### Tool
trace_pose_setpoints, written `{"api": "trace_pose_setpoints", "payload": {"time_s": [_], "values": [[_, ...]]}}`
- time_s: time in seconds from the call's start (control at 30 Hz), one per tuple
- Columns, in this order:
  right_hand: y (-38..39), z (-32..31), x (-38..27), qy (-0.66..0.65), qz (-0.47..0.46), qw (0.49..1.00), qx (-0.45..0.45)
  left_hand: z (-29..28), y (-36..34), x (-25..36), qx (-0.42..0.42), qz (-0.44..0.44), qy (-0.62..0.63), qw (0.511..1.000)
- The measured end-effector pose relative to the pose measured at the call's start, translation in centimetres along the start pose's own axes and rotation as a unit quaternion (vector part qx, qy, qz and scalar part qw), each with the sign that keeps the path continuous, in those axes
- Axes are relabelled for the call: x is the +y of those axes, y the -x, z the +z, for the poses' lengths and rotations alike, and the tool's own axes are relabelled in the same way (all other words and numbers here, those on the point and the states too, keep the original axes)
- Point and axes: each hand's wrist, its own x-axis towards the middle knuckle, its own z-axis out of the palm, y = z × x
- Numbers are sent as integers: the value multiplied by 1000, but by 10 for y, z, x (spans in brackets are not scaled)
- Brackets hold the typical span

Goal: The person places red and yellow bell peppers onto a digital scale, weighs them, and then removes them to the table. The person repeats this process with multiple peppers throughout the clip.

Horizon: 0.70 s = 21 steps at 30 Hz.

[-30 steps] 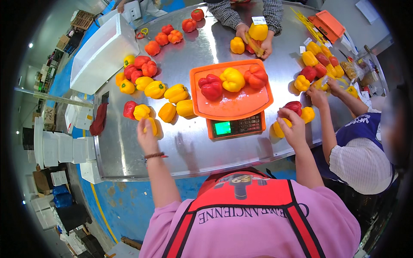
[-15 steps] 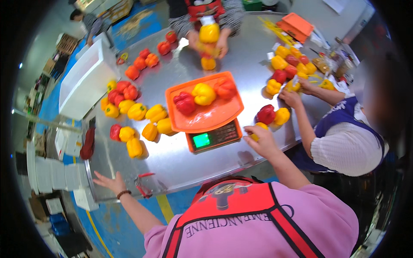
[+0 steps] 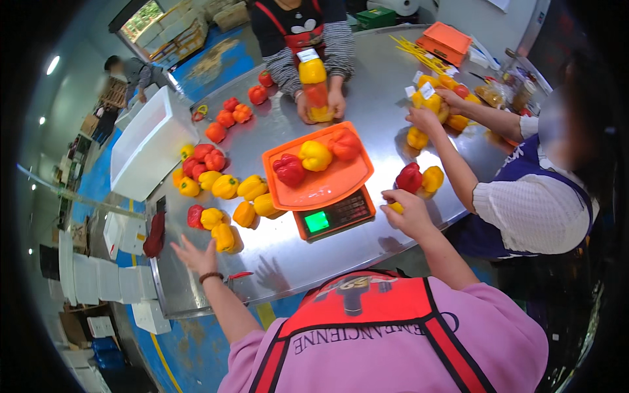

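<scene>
My left hand (image 3: 196, 255) is open, fingers spread, above the table's left side just nearer than a yellow bell pepper (image 3: 223, 238). My right hand (image 3: 414, 215) is closed round a yellow bell pepper (image 3: 396, 207), which the fingers mostly hide. Close beyond it lie a red bell pepper (image 3: 409, 177) and another yellow one (image 3: 432, 178). Left of that hand stands a digital scale (image 3: 337, 213) with a lit green display. Its orange tray (image 3: 319, 190) carries a dark red pepper (image 3: 289, 170), a yellow pepper (image 3: 315, 156) and an orange-red pepper (image 3: 344, 144).
Loose peppers (image 3: 225, 187) spread over the left of the metal table (image 3: 295, 262). Across it, a person's hands hold a stacked pepper pack (image 3: 314, 88). At right, a co-worker handles a labelled pepper pack (image 3: 427, 101). A red-handled tool (image 3: 240, 275) lies beside my left wrist. White foam box (image 3: 147, 144) at far left.
My left hand has moved up and right toward the loose peppers. My right hand stays on the yellow pepper. The right-hand co-worker has raised a labelled pack. The view has shifted slightly.
</scene>
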Motion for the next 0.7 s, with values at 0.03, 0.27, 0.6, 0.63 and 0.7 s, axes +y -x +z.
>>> {"api": "trace_pose_setpoints", "payload": {"time_s": [0.03,0.27,0.6,0.63,0.7], "values": [[0,-2,1,5,7,1000,-1,-9,2,29,-67,-84,53,993],[-28,4,9,4,-17,1000,2,5,-9,2,-65,-10,52,996],[-118,16,-1,52,-92,994,25,-37,-3,22,-73,-105,107,986],[-125,20,9,88,-95,992,-2,-39,-2,23,-82,-114,68,988],[-139,38,13,126,-106,986,3,-43,0,27,-103,-129,-8,986]]}}
